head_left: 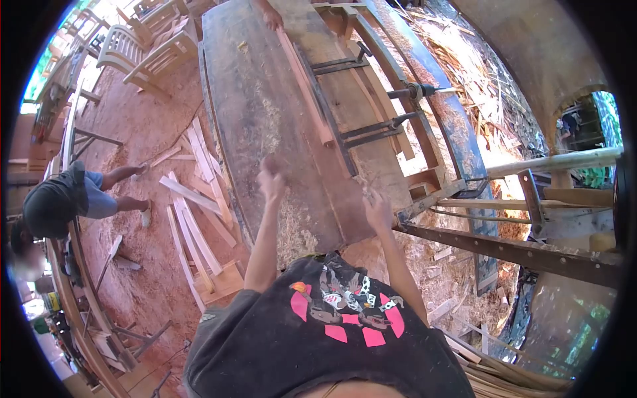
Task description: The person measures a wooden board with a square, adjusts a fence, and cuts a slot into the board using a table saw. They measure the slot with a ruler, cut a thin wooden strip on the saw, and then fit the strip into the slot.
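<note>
Our left hand [272, 180] has its grip balled into a fist on the sawdusty table [245, 99] at mid-frame. Our right hand [378, 211] sits at the table's near edge with its fingers curled, and we cannot tell whether that grip pinches anything. The long slat [302, 79] lies flat on the table, pointing from mid-frame to top centre, where another person's hand [272, 18] touches it.
</note>
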A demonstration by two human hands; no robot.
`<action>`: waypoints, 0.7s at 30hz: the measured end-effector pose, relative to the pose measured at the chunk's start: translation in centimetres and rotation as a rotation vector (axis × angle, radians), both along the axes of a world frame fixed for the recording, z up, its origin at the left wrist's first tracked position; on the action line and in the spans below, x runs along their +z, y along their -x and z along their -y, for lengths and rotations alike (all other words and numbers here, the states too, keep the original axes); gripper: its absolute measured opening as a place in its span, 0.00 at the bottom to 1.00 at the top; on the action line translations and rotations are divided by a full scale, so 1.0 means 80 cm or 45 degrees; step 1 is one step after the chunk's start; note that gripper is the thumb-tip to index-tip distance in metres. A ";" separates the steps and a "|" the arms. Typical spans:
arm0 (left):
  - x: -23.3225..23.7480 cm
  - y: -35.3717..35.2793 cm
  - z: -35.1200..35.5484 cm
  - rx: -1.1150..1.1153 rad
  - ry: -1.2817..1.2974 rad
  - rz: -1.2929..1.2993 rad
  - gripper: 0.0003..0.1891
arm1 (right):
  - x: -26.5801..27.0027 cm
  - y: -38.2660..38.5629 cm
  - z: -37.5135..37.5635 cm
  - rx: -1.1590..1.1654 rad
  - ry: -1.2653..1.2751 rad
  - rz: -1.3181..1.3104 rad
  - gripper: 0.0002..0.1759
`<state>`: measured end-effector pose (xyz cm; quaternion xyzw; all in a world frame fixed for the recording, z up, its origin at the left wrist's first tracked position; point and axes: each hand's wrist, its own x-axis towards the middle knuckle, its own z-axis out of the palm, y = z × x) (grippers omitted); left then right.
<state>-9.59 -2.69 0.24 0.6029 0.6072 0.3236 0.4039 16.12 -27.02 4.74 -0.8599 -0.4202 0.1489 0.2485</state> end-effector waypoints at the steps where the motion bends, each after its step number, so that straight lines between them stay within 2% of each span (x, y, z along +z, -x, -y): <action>1: 0.013 0.037 0.017 0.133 -0.017 -0.255 0.38 | -0.007 -0.001 0.025 -0.003 -0.004 0.000 0.26; 3: -0.025 0.118 0.047 0.219 -0.110 -0.177 0.37 | -0.018 0.001 0.071 -0.099 0.098 0.027 0.27; 5: -0.065 0.167 0.102 0.446 -0.173 -0.768 0.35 | -0.023 0.013 0.106 -0.132 0.083 0.042 0.28; 6: -0.091 0.179 0.130 0.444 -0.177 -0.769 0.35 | -0.024 0.017 0.124 -0.156 0.074 0.066 0.28; 8: -0.129 0.188 0.162 0.575 -0.110 -1.078 0.36 | -0.041 0.023 0.157 -0.160 0.073 0.026 0.29; 9: -0.098 0.178 0.160 0.575 -0.124 -1.071 0.36 | -0.047 0.027 0.169 -0.166 0.071 -0.014 0.29; 11: 0.004 0.151 0.156 0.407 0.498 -0.600 0.39 | -0.038 0.039 0.184 -0.189 0.124 -0.011 0.28; 16: 0.003 0.151 0.157 0.408 0.483 -0.580 0.38 | -0.070 0.032 0.239 -0.109 0.157 0.074 0.25; 18: -0.001 0.154 0.155 0.421 0.469 -0.557 0.38 | -0.058 0.033 0.250 -0.062 0.404 -0.227 0.23; 19: -0.002 0.154 0.155 0.426 0.478 -0.565 0.37 | -0.056 0.037 0.258 -0.053 0.399 -0.219 0.23; 21: -0.007 0.154 0.158 0.435 0.486 -0.566 0.37 | -0.057 0.041 0.279 -0.060 0.275 -0.476 0.20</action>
